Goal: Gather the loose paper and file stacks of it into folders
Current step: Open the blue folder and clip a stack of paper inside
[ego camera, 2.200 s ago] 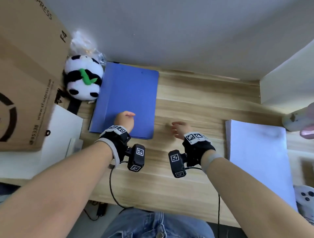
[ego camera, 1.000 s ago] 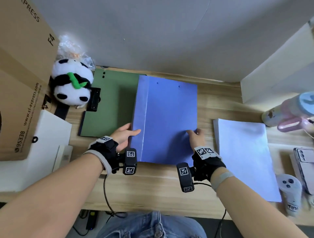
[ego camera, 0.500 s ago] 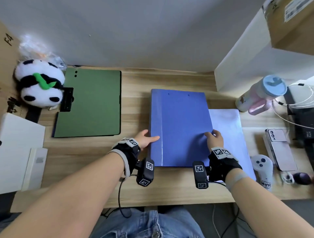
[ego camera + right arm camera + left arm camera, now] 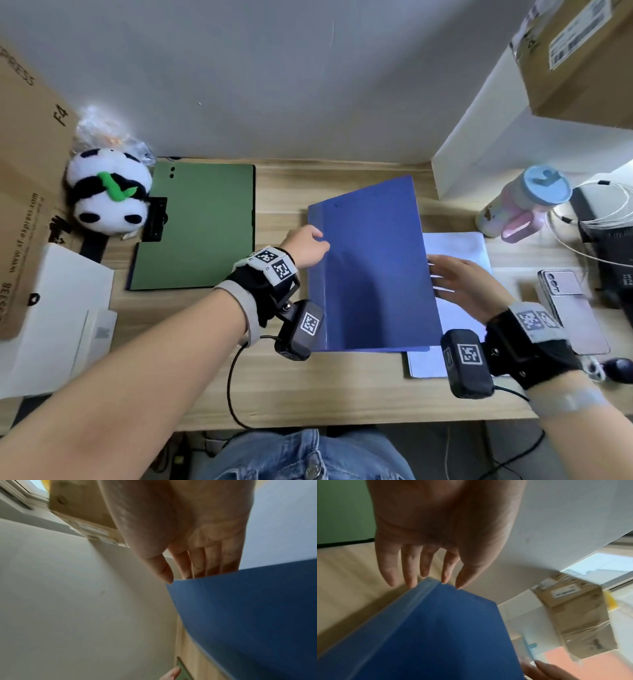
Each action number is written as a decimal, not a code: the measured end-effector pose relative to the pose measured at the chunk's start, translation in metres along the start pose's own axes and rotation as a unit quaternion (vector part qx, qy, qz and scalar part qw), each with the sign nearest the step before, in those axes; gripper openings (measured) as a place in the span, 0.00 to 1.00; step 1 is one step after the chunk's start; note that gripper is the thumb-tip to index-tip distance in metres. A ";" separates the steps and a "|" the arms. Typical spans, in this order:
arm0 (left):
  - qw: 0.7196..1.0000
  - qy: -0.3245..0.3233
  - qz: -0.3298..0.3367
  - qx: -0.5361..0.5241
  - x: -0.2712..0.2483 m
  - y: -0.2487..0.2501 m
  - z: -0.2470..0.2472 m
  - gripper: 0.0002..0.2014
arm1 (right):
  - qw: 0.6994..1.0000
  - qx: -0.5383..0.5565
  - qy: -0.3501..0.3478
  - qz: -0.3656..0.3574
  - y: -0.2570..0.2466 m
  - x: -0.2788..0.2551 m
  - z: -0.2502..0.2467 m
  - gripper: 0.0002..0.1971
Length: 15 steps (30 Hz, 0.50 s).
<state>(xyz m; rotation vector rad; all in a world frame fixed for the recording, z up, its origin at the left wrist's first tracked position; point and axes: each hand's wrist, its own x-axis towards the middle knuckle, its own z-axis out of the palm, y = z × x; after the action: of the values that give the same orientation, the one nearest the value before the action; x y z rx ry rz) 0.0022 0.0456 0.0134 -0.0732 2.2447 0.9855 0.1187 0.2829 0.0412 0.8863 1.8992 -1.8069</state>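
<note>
A blue folder [image 4: 373, 274] lies mid-desk, its right side overlapping a white paper stack [image 4: 455, 246]. Its cover is raised at the right edge and tilts up from the spine. My left hand [image 4: 305, 245] rests straight fingertips on the spine edge; in the left wrist view the left hand [image 4: 426, 580] touches the blue folder [image 4: 436, 635] at its top corner. My right hand [image 4: 455, 282] has straight fingers under the cover's free edge. In the right wrist view the right hand's [image 4: 180, 574] fingers disappear behind the blue cover [image 4: 248, 608]. A green folder [image 4: 202, 226] lies shut at the left.
A panda plush [image 4: 108, 192] and a cardboard box [image 4: 24, 171] stand at the far left, with a white box [image 4: 51, 325] in front of them. To the right are a bottle [image 4: 524, 205], a phone [image 4: 568, 308], cables and a white partition [image 4: 496, 144].
Both hands slid the blue folder right, off the green one, partly onto the paper. The right hand has since raised the cover's right edge; the left stays at the spine.
</note>
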 end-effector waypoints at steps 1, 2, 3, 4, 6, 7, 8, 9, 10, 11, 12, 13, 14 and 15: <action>1.000 0.003 0.016 -0.009 -0.006 0.010 -0.010 0.22 | 1.000 0.001 -0.020 -0.015 -0.010 -0.009 0.005 0.14; 0.999 0.004 0.031 -0.014 -0.011 0.020 -0.017 0.23 | 0.999 0.004 -0.035 -0.029 -0.019 -0.016 0.009 0.14; 0.999 0.008 0.046 -0.011 -0.018 0.030 -0.026 0.24 | 0.998 0.006 -0.047 -0.045 -0.028 -0.021 0.016 0.15; 0.998 0.017 0.059 -0.003 -0.025 0.039 -0.034 0.26 | 0.997 0.006 -0.058 -0.058 -0.035 -0.024 0.023 0.15; 0.995 0.041 0.094 0.015 -0.041 0.054 -0.051 0.28 | 0.993 0.000 -0.087 -0.079 -0.048 -0.029 0.044 0.15; 0.993 0.049 0.107 0.022 -0.049 0.059 -0.058 0.29 | 0.991 -0.003 -0.100 -0.084 -0.053 -0.029 0.056 0.15; 0.991 0.053 0.119 0.030 -0.056 0.063 -0.067 0.29 | 0.990 -0.006 -0.112 -0.089 -0.057 -0.028 0.069 0.15; 0.990 0.054 0.125 0.038 -0.062 0.066 -0.074 0.29 | 0.988 -0.006 -0.123 -0.091 -0.060 -0.026 0.081 0.16; 0.989 0.053 0.129 0.050 -0.068 0.068 -0.080 0.29 | 0.987 -0.006 -0.131 -0.092 -0.062 -0.025 0.093 0.17; 0.988 0.054 0.129 0.065 -0.074 0.067 -0.088 0.29 | 0.986 -0.006 -0.139 -0.092 -0.064 -0.023 0.106 0.18; 0.987 0.054 0.127 0.078 -0.078 0.065 -0.093 0.29 | 0.985 -0.008 -0.149 -0.089 -0.064 -0.022 0.117 0.19; 0.987 0.056 0.124 0.086 -0.081 0.060 -0.100 0.29 | 0.983 -0.010 -0.162 -0.087 -0.064 -0.020 0.129 0.20; 0.987 0.058 0.124 0.089 -0.082 0.056 -0.105 0.28 | 0.981 -0.013 -0.176 -0.083 -0.062 -0.019 0.139 0.20; 0.987 0.060 0.119 0.090 -0.082 0.051 -0.110 0.28 | 0.979 -0.017 -0.190 -0.077 -0.060 -0.017 0.150 0.20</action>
<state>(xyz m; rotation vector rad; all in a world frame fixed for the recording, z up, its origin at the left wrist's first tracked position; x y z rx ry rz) -0.0119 -0.0092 0.1482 0.2258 2.4852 0.9158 0.0681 0.1342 0.0810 0.3535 1.7816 -1.8654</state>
